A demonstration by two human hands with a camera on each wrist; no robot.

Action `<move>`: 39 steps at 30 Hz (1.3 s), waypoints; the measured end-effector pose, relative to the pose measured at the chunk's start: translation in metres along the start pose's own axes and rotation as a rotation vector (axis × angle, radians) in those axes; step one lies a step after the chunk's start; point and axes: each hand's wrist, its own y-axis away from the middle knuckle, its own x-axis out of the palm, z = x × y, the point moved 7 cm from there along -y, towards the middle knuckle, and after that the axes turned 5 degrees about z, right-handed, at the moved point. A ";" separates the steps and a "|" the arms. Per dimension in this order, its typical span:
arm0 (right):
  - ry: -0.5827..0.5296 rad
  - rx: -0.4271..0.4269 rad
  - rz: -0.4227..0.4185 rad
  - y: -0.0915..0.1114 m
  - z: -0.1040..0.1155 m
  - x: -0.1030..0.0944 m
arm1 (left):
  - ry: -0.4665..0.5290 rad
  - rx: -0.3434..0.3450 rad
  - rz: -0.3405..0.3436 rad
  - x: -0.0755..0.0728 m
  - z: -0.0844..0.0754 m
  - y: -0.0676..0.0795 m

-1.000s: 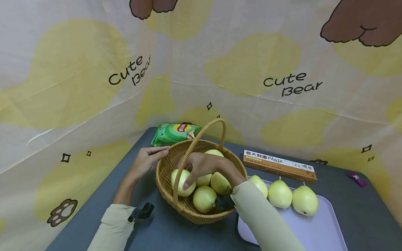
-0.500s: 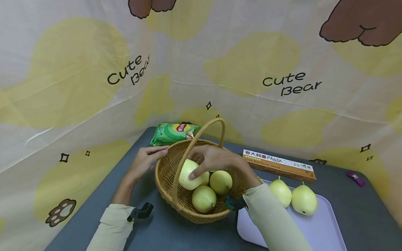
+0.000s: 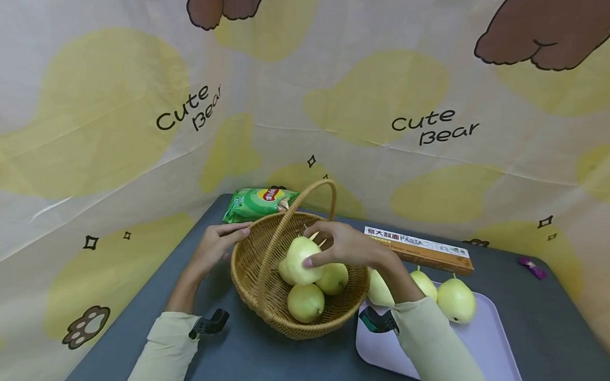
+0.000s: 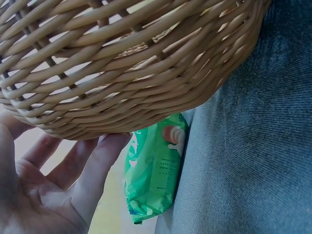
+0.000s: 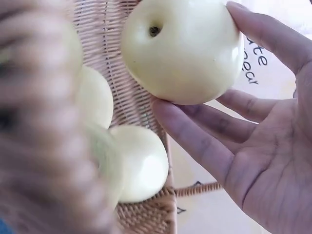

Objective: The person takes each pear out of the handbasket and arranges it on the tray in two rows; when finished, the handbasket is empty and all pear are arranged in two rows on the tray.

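Note:
In the head view my right hand (image 3: 340,245) holds a pale yellow-green pear (image 3: 302,260) between thumb and fingers, over the wicker basket (image 3: 251,278). The right wrist view shows this pear (image 5: 185,53) from its blossom end, with fingertips against its sides. Several other pears lie in the basket below, one of them a round pear (image 3: 306,304) near the front. At the basket's left rim, my left hand (image 3: 216,249) grips the edge. In the left wrist view, the fingers of that hand (image 4: 58,185) meet the woven wall, and some fingertips are hidden behind it.
Right of the basket, a lilac tray (image 3: 491,354) bears pears, such as the end pear (image 3: 456,299). Behind it lies a pasta box (image 3: 419,250). A green snack bag (image 3: 256,204) sits behind the basket, and a small purple wrapper (image 3: 532,268) at far right. The basket's handle (image 3: 278,234) arches upward.
My right hand has lifted a pear from the basket's left side and brought it up and to the right. The left hand stays at the rim.

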 end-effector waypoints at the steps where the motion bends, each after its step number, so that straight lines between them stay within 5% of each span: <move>1: -0.006 0.000 -0.013 0.003 -0.001 -0.001 | 0.006 0.000 0.001 0.000 0.000 0.000; 39: -0.088 0.056 -0.444 0.146 -0.067 -0.029 | -0.025 -0.014 -0.017 -0.001 0.001 0.002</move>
